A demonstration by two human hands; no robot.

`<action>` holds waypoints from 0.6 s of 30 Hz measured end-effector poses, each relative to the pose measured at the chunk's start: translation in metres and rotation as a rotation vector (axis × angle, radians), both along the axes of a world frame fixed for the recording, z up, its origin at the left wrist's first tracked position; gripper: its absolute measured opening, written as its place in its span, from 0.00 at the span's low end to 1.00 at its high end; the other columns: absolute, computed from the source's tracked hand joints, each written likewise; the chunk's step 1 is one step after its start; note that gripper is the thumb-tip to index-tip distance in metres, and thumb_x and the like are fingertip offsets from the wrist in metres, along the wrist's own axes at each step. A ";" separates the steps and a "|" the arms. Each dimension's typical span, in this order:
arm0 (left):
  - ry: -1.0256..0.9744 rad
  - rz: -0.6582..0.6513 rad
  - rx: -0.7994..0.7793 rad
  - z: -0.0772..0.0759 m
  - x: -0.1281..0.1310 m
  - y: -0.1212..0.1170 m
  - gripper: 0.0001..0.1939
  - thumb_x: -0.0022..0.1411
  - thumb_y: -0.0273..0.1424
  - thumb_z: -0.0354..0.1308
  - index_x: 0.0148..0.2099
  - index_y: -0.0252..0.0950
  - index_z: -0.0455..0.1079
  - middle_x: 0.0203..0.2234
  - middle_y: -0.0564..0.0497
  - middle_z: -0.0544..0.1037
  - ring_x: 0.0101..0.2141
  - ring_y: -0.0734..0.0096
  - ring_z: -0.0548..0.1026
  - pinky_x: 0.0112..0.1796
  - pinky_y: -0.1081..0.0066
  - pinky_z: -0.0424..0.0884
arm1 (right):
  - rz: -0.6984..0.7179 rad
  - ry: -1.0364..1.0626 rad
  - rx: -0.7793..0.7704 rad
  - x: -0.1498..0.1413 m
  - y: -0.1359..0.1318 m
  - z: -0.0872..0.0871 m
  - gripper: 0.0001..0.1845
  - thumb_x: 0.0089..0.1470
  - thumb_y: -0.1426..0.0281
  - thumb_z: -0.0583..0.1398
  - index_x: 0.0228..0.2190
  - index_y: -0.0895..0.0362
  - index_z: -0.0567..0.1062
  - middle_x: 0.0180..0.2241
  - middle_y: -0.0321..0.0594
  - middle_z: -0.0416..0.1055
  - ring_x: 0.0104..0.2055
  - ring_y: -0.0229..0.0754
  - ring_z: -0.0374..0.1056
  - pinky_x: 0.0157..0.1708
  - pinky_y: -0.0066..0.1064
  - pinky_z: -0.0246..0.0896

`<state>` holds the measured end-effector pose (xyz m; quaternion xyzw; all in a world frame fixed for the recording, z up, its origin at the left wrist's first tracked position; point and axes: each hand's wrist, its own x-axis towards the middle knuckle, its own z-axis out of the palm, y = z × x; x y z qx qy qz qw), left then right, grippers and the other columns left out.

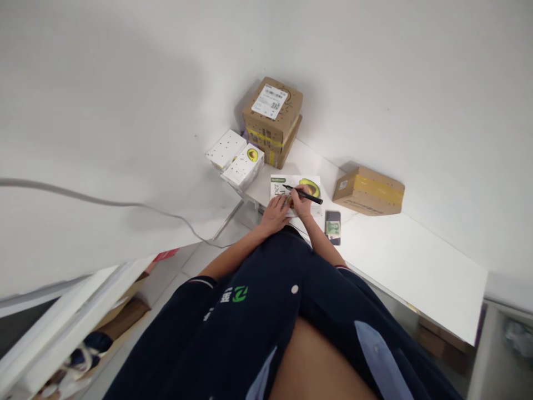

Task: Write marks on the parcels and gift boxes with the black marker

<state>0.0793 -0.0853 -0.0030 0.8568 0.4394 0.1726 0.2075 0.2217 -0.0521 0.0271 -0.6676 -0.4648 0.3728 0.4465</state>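
Note:
A white box printed with avocados (277, 191) lies in front of me on the white table. My left hand (275, 214) rests on the near left part of this box, fingers stretched over its top. Over the right half of the box, my right hand (300, 201) pinches a black marker pen (313, 197). The marker slants, its thin end pointing left across the box and its thick end sticking out to the right. Whether the tip touches the box, I cannot tell. Part of the printed picture is hidden under my hands.
Two more white avocado boxes (244, 168) stand to the left. Behind them are stacked brown cartons (272, 122). Another carton with yellow tape (370, 191) sits to the right on the white table (416, 261). A phone-like dark item (333, 239) bears a green banknote. A grey cable (125, 204) crosses the left.

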 end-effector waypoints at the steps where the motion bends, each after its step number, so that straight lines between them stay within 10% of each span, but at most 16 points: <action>1: 0.008 -0.002 -0.002 -0.001 -0.001 0.000 0.32 0.64 0.37 0.61 0.67 0.30 0.66 0.67 0.32 0.66 0.68 0.41 0.61 0.68 0.46 0.54 | -0.005 -0.030 0.055 -0.001 0.000 -0.002 0.13 0.56 0.55 0.58 0.33 0.51 0.67 0.31 0.35 0.69 0.35 0.39 0.68 0.42 0.33 0.70; 18: -0.012 0.011 -0.018 -0.011 -0.001 0.000 0.32 0.65 0.37 0.61 0.67 0.27 0.65 0.64 0.29 0.69 0.68 0.41 0.62 0.68 0.44 0.55 | 0.107 -0.158 0.105 -0.002 0.001 -0.005 0.12 0.56 0.57 0.58 0.35 0.52 0.72 0.36 0.39 0.76 0.40 0.44 0.72 0.51 0.40 0.69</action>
